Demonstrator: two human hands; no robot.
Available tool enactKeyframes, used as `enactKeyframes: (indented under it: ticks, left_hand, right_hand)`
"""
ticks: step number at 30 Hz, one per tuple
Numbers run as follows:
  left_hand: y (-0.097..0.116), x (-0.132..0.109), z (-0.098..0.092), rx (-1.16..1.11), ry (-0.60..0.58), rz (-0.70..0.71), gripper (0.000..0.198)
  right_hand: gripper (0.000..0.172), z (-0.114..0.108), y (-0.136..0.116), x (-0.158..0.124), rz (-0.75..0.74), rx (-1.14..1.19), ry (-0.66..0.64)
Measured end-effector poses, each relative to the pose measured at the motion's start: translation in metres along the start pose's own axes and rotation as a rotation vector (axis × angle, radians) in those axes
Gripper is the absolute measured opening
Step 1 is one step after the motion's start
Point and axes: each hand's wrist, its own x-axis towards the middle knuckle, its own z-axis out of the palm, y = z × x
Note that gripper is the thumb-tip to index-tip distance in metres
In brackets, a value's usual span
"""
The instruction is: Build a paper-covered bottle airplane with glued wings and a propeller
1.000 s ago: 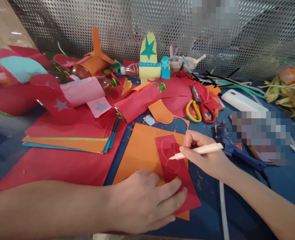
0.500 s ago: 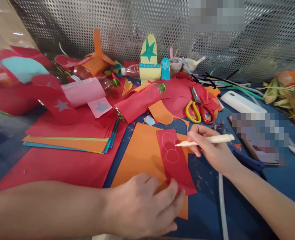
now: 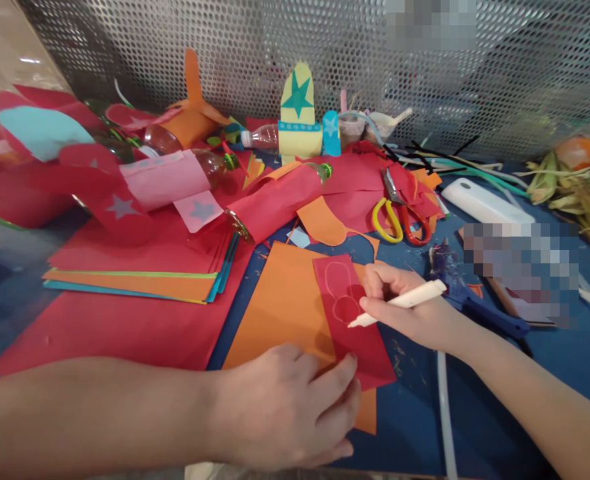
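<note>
A cream-white marker pen (image 3: 409, 299) is held in my right hand (image 3: 415, 320), its tip at the lower rim of a pale round outline. That outline and a longer rounded one above it are drawn on a red paper strip (image 3: 357, 357). My left hand (image 3: 285, 407) lies at the strip's lower end with its fingers apart, fingertips touching the strip's lower left edge. Beneath the strip is an orange paper sheet (image 3: 269, 307). Part of the orange sheet is hidden by my left hand.
Scissors (image 3: 389, 220) with yellow and red handles lie behind the strip. Stacked coloured paper (image 3: 135, 283) sits at left. A red-wrapped bottle (image 3: 279, 203) and a yellow paper rocket (image 3: 299, 140) stand farther back. At right are a blue-handled tool (image 3: 495, 319) and a white case (image 3: 487, 201).
My right hand has moved the marker tip down from the junction of the two outlines to the lower edge of the round one. My left hand stays nearly in place.
</note>
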Motion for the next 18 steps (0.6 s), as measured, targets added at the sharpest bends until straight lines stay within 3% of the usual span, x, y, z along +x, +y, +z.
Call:
enactKeyframes:
  ticks: [18]
  left_hand:
    - [0.0000, -0.0019, 0.0013, -0.026, 0.001, 0.006, 0.036]
  right_hand:
    - [0.027, 0.0007, 0.0005, -0.0010, -0.038, -0.125, -0.028]
